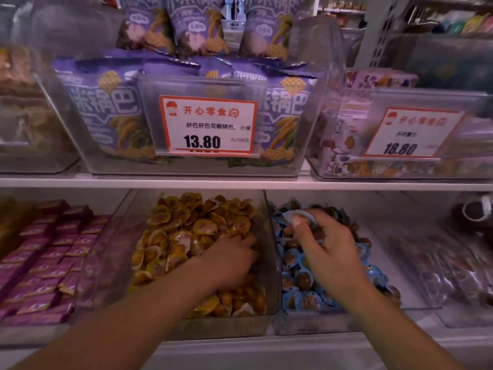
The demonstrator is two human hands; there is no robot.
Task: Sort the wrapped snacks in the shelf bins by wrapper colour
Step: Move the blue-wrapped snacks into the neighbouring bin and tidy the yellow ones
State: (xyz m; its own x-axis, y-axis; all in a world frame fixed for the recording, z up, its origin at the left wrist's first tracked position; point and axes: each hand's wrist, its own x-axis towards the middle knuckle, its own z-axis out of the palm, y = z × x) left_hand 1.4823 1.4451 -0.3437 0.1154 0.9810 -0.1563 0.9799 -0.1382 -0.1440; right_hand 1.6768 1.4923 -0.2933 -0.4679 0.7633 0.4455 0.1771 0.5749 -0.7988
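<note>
white shelf (240, 182) carries clear bins (186, 166); lower shelf (266, 351) likewise.

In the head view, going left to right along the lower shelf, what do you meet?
Flat purple wrapped snack packs → clear bin of yellow-wrapped round snacks with the left hand in it → clear bin of blue-wrapped round snacks, where the right hand pinches one blue-wrapped snack.

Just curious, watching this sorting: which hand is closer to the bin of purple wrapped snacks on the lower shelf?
Left. The left hand reaches into the yellow snack bin, right beside the purple wrapped snacks. The right hand holds a blue snack over the blue bin, one bin farther.
</note>
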